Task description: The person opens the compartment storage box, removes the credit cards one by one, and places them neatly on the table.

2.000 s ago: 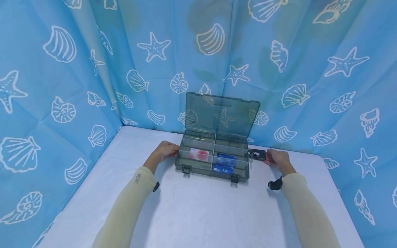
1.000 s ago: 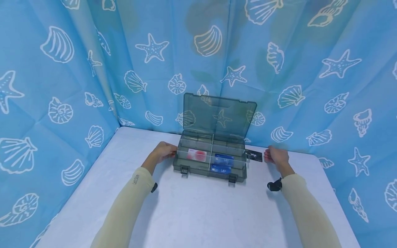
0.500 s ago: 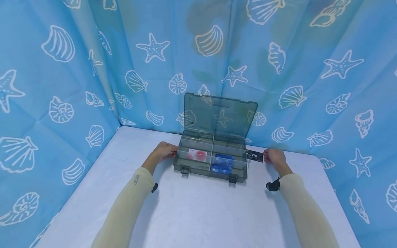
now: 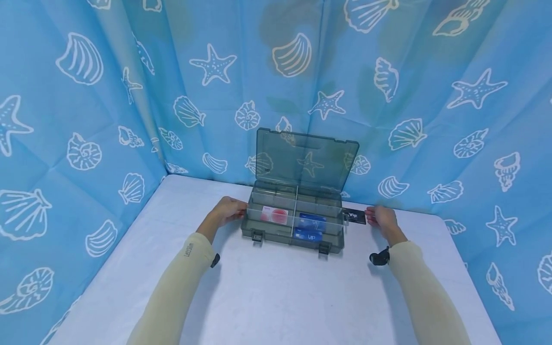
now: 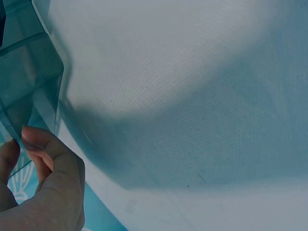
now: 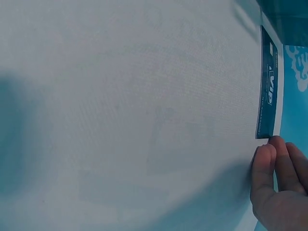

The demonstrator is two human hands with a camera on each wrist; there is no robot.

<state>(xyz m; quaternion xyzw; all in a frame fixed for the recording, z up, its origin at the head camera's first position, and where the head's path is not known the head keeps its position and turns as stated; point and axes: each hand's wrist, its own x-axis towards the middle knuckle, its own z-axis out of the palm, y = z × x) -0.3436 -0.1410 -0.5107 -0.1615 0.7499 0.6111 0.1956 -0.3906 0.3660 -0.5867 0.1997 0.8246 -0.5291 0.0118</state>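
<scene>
A translucent grey organiser box [image 4: 258, 229] stands open at the table's far middle, its lid [image 4: 306, 163] upright. A pink card [image 4: 276, 214] lies in a left compartment, and two blue VIP cards [image 4: 311, 222] lie on the right. My left hand [image 4: 232, 210] holds the box's left end. In the left wrist view its fingers [image 5: 45, 147] curl on the box wall [image 5: 29, 96]. A black VIP card [image 4: 356, 216] lies flat on the table just right of the box. My right hand [image 4: 374, 216] touches its outer end, with my fingertips [image 6: 266, 156] against the card [image 6: 267, 96].
The white table [image 4: 276, 297] is walled on three sides by a blue curtain [image 4: 86, 120] printed with shells and starfish. The curtain hangs right behind the box lid. Black wrist camera mounts [image 4: 378, 258] sit on both cream sleeves.
Two seconds ago my right hand held the black card beside the box. It then left the card lying on the table and drew back. Now its fingertips are at the card's end again. The left hand stayed.
</scene>
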